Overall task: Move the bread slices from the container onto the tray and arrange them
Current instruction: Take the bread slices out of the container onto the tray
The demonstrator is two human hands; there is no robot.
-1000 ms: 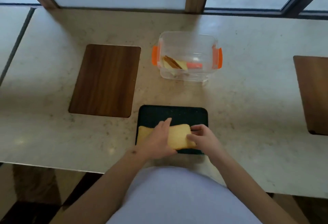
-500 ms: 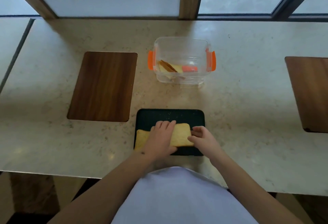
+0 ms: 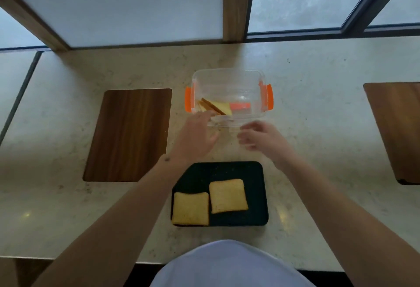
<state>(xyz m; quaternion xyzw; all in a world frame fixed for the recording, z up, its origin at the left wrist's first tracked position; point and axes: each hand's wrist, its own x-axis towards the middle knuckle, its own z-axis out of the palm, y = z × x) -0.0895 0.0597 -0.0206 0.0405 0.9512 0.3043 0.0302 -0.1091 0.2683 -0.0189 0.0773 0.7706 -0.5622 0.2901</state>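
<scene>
A black tray lies near the counter's front edge. Two bread slices rest flat on it: one slice at the front left corner, the other slice beside it, slightly further back. Behind the tray stands a clear container with orange clips; leaning bread slices remain in its left part. My left hand is at the container's front left corner, fingers apart, holding nothing. My right hand, blurred, hovers just before the container's front wall, fingers spread and empty.
A dark wooden inlay sits in the pale stone counter left of the tray. Another wooden inlay is at the far right. Window frames run along the back of the counter.
Both hands have left the bread on the tray and moved forward to the container. The two slices now lie uncovered on the tray.
</scene>
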